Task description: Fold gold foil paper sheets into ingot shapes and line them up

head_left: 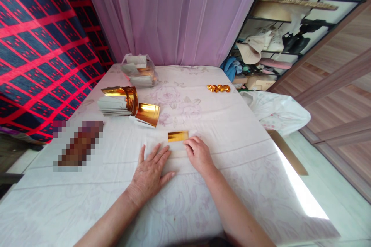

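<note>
A small sheet of gold foil paper (177, 136) lies before me, gold along its far part and pale nearer to me. My left hand (152, 170) rests flat on the table with fingers spread, its fingertips at the paper's left side. At the right edge of the sheet, my right hand (199, 154) is closed, thumb and forefinger pinching the paper. Beyond my left hand lie a bent stack of gold foil papers (131, 102) with pale backs and a smaller pile of gold sheets (147, 114). Several folded gold foil pieces (218, 88) sit in a row at the far right.
A clear plastic bag (139, 71) holding more papers stands at the table's far left. A pixelated dark object (79, 144) lies at left. The table wears a flowered cloth (185, 208). A purple curtain (174, 15) hangs behind; a shelf rack (278, 52) and white bag (284, 112) are right.
</note>
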{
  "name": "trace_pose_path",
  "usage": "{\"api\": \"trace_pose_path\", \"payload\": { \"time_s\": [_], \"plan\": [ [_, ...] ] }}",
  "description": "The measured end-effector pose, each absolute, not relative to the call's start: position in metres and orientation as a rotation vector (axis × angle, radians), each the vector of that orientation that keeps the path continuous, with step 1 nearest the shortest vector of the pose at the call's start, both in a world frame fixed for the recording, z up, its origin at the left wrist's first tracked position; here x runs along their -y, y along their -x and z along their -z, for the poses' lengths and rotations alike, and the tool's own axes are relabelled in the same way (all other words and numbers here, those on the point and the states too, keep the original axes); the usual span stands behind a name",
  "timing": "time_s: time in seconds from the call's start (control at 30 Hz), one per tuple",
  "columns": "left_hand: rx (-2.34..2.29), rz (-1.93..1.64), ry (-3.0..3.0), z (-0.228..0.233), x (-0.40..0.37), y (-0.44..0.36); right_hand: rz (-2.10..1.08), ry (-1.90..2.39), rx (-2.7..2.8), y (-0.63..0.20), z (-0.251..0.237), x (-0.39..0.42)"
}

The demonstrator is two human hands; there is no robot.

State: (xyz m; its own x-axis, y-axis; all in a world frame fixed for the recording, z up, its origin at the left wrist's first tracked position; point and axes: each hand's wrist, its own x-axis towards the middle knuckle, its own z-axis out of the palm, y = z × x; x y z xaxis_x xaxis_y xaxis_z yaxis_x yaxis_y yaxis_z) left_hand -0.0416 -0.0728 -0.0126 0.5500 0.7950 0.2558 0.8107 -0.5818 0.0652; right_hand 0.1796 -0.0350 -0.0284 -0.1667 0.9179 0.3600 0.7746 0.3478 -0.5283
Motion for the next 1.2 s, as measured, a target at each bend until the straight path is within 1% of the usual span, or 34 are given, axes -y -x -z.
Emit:
{"api": "trace_pose_path", "payload": {
  "time_s": [0.17, 0.4, 0.53, 0.8, 1.07, 1.2],
  "plan": [
    [1.397, 0.446, 2.672, 0.010, 0.073, 0.038, -0.287, 1.503, 1.974, -0.177, 0.027, 0.036],
    [1.367, 0.509, 2.717, 0.011, 0.070, 0.035, -0.103, 1.730, 1.981, -0.154, 0.016, 0.041],
    [1.360, 0.480, 2.725, 0.011, 0.070, 0.035, -0.086, 1.764, 1.951, -0.148, 0.014, 0.042],
    [1.359, 0.454, 2.728, 0.008, 0.071, 0.036, -0.208, 1.746, 1.972, -0.159, 0.019, 0.041],
    [1.378, 0.471, 2.722, 0.010, 0.071, 0.036, -0.448, 1.542, 2.017, -0.182, 0.020, 0.037],
    [1.391, 0.468, 2.710, 0.010, 0.072, 0.035, -0.443, 1.473, 2.029, -0.189, 0.021, 0.036]
  ]
}}
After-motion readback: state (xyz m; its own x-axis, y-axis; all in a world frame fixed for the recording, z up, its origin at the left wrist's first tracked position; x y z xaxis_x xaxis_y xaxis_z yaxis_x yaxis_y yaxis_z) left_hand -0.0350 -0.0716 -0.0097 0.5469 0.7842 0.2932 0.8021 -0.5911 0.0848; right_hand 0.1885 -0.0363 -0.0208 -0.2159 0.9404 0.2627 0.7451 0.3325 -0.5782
